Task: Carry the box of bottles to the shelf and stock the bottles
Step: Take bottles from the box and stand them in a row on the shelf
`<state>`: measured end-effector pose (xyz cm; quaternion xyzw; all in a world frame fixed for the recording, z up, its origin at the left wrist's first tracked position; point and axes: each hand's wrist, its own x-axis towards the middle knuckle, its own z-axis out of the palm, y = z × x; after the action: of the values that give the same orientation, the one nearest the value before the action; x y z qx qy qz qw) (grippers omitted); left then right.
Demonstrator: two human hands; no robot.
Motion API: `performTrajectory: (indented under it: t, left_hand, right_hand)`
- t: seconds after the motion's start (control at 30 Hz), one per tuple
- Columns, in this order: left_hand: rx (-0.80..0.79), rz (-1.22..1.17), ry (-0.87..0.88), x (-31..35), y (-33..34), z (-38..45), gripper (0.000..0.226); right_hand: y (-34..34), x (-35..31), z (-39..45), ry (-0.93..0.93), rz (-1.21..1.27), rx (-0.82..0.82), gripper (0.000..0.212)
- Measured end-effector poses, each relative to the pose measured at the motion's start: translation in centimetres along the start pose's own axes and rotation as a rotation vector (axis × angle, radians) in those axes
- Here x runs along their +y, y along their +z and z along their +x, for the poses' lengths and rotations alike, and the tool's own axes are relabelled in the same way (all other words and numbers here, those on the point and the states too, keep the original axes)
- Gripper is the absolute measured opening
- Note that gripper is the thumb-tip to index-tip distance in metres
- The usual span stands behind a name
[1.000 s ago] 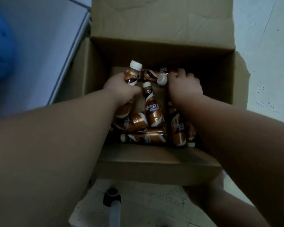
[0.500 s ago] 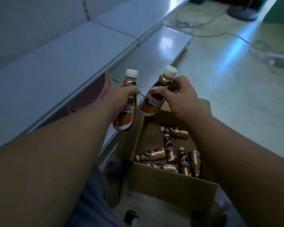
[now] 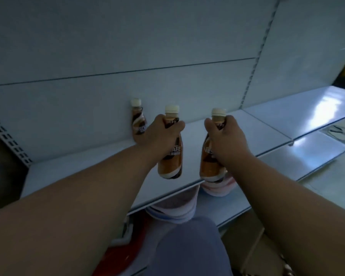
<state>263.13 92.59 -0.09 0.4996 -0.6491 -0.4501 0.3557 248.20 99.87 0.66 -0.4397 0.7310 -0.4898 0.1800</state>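
My left hand (image 3: 159, 134) grips a brown coffee bottle (image 3: 170, 162) with a cream cap by its neck, upright over the white shelf board (image 3: 84, 176). My right hand (image 3: 225, 140) holds a second such bottle (image 3: 208, 166) the same way, over the board's front edge. A third bottle (image 3: 138, 120) stands upright on the shelf against the back panel, just left of my left hand. The box is out of view.
The white back panel (image 3: 127, 46) rises behind the shelf, with slotted uprights at left and right. A lower shelf (image 3: 237, 206) runs beneath, holding stacked pale basins (image 3: 173, 208). A red object (image 3: 118, 255) and my blue-clad knee (image 3: 187, 248) are below. More shelf boards extend right.
My view swung from the box up to the shelf. Both hands lifted a bottle each out of the box and carried them up and forward over the shelf board.
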Motion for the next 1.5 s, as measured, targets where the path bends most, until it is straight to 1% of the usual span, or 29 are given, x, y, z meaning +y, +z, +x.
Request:
performTrajectory:
  t: [0.07,0.13,0.2,0.27,0.33,0.4,0.47,0.57,0.63,0.7,0.73,0.83,0.87,0.93,1.07,1.23,1.37,1.5]
  left_hand:
    - [0.017,0.029,0.017,-0.8,-0.9,1.6,0.037]
    - [0.03,0.113,0.068,-1.4,-1.1,3.3,0.035]
    - [0.059,0.309,0.163,-1.9,-1.1,5.1,0.037]
    - [0.078,0.547,0.237,-2.0,-1.0,6.8,0.043]
    - [0.076,0.675,0.266,-1.8,-1.0,8.2,0.048]
    - [0.048,0.706,0.299,-1.5,-1.1,9.1,0.052]
    - [-0.004,0.688,0.314,-1.3,-1.5,9.6,0.055]
    - [-0.078,0.692,0.306,-0.9,-2.3,10.0,0.051]
    - [-0.135,0.776,0.315,-0.5,-3.0,10.5,0.044]
    - [-0.195,0.879,0.325,0.1,-3.8,11.0,0.04]
    - [-0.222,0.937,0.334,0.3,-4.1,11.3,0.039]
    - [-0.282,1.106,0.415,1.1,-4.7,12.0,0.024]
    - [-0.286,1.151,0.455,1.4,-4.7,12.3,0.021]
    - [-0.267,1.21,0.522,1.8,-4.5,12.8,0.02]
    - [-0.202,1.242,0.566,2.6,-4.3,14.6,0.025]
    - [-0.229,1.274,0.473,2.0,-4.1,16.7,0.023]
    - [-0.265,1.217,0.441,1.4,-4.2,17.4,0.036]
    - [-0.248,1.183,0.434,1.1,-4.8,17.7,0.038]
  right_hand:
    - [1.9,-0.3,1.9,-0.016,0.006,-0.046,0.037]
    - [3.2,-0.1,3.8,-0.009,0.015,-0.091,0.037]
    - [4.1,0.4,5.6,-0.035,-0.029,-0.163,0.032]
    - [4.6,0.9,6.9,-0.056,-0.085,-0.216,0.032]
    - [4.9,1.5,8.1,-0.062,-0.094,-0.26,0.034]
    - [4.9,1.8,8.8,-0.071,-0.088,-0.289,0.034]
    - [4.9,1.8,9.2,-0.114,-0.127,-0.317,0.031]
    - [4.7,1.4,9.6,-0.269,-0.305,-0.323,0.035]
    - [4.3,0.8,10.0,-0.355,-0.409,-0.349,0.043]
    - [3.7,-0.1,10.6,-0.407,-0.509,-0.444,0.051]
    - [3.4,-0.6,10.9,-0.427,-0.587,-0.51,0.049]
    - [2.9,-2.5,11.9,-0.408,-0.754,-0.738,0.028]
    - [2.9,-3.0,12.3,-0.405,-0.775,-0.783,0.023]
    - [3.2,-3.4,12.9,-0.421,-0.78,-0.771,0.02]
    - [5.4,-2.9,13.9,-0.472,-0.709,-0.623,0.025]
    - [8.4,-3.5,15.8,-0.453,-0.667,-0.565,0.033]
    - [10.0,-3.3,17.3,-0.437,-0.644,-0.506,0.036]
    - [10.8,-2.9,18.0,-0.405,-0.571,-0.44,0.036]
